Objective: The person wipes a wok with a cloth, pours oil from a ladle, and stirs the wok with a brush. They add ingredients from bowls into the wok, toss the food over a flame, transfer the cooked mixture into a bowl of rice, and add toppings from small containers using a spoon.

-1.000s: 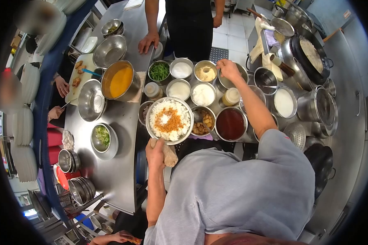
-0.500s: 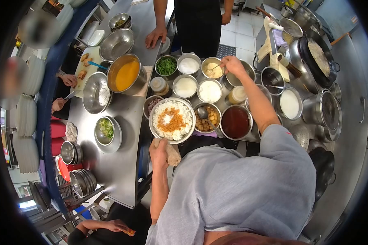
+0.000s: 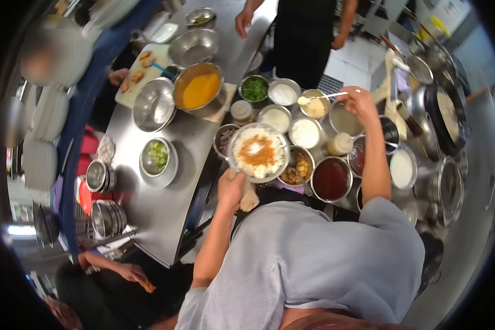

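Note:
My left hand (image 3: 232, 190) is closed on the near rim of a metal bowl (image 3: 234, 170), with a tan cloth (image 3: 249, 198) hanging under the fingers. In the bowl lies white rice (image 3: 269, 142) topped with orange-brown seasoning (image 3: 257, 157) and a small white heap. My right hand (image 3: 361, 104) grips the handle of a spoon (image 3: 330, 95). A pale yellow dab sits on the spoon's tip, above a metal pot of pale yellow minced food (image 3: 315, 108). Near the bowl stand pots of white powder or grains (image 3: 304, 133) and browned chunks (image 3: 298, 171).
Dark red sauce (image 3: 332, 179), chopped greens (image 3: 254, 88) and a lidded jar (image 3: 341, 144) crowd the counter. Left, a steel table (image 3: 176, 220) holds orange liquid (image 3: 201, 91) and bowls. A wok (image 3: 443, 118) stands right. Co-workers stand at the far side and lower left.
My right hand has lifted the spoon out of the pale yellow food. The view has shifted. Across the counter, a co-worker's hand has come up off the table.

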A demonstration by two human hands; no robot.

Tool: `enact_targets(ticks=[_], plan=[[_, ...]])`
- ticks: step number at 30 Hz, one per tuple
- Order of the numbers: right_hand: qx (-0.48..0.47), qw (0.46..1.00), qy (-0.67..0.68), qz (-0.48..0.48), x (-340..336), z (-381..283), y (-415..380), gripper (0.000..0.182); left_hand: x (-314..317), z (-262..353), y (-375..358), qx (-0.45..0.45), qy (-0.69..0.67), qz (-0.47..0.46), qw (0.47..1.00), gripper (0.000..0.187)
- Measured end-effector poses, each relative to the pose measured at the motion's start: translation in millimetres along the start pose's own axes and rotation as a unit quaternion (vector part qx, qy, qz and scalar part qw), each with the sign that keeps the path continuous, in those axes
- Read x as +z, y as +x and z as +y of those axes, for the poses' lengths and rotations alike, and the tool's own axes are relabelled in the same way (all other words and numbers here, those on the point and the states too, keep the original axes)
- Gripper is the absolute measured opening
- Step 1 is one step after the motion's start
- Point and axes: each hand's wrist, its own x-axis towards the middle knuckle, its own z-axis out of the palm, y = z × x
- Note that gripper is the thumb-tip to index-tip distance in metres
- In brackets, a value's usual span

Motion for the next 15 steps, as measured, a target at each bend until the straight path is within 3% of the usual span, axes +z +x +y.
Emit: enact_targets(ticks=[4, 5, 6, 7, 8, 10, 11, 13, 15], plan=[[-0.023, 0.994, -0.103, 0.01, 4.2, 30.1, 22.1, 0.038, 30.7, 11.8, 35.8, -0.009, -0.001, -0.043, 0.999, 0.027], [-0.088, 0.938, -0.332, 0.052, -2.0, 50.1, 30.5, 0.043, 36.4, 13.8, 39.7, -0.016, -0.016, -0.054, 0.998, 0.028], [-0.155, 0.823, -0.54, 0.087, -2.4, 55.1, 43.0, 0.047, 37.7, 18.0, 39.5, -0.011, -0.024, -0.052, 0.998, 0.028], [-0.053, 0.826, -0.551, 0.107, 11.7, 20.1, 14.0, 0.054, 34.0, 22.3, 34.2, -0.013, -0.047, -0.056, 0.997, 0.028], [-0.06, 0.841, -0.52, 0.139, 9.4, 15.2, 8.1, 0.049, 22.9, 21.8, 24.3, -0.02, -0.067, -0.053, 0.996, 0.029], [0.049, 0.922, -0.374, 0.091, -0.6, 12.2, 8.8, 0.043, -9.8, 14.6, 8.2, -0.001, -0.082, -0.006, 0.997, 0.029], [-0.07, 0.885, -0.445, 0.115, -15.2, 44.6, 24.4, 0.036, -17.2, 10.2, 2.3, 0.016, -0.092, 0.002, 0.996, 0.029], [-0.083, 0.861, -0.489, 0.113, 1.6, 41.2, 13.3, 0.033, -44.2, 4.3, -13.4, 0.013, -0.129, 0.004, 0.992, 0.031], [-0.079, 0.867, -0.486, 0.078, 28.3, 33.3, 16.0, 0.031, -72.3, -6.0, -31.1, 0.034, -0.106, 0.08, 0.991, 0.034]])
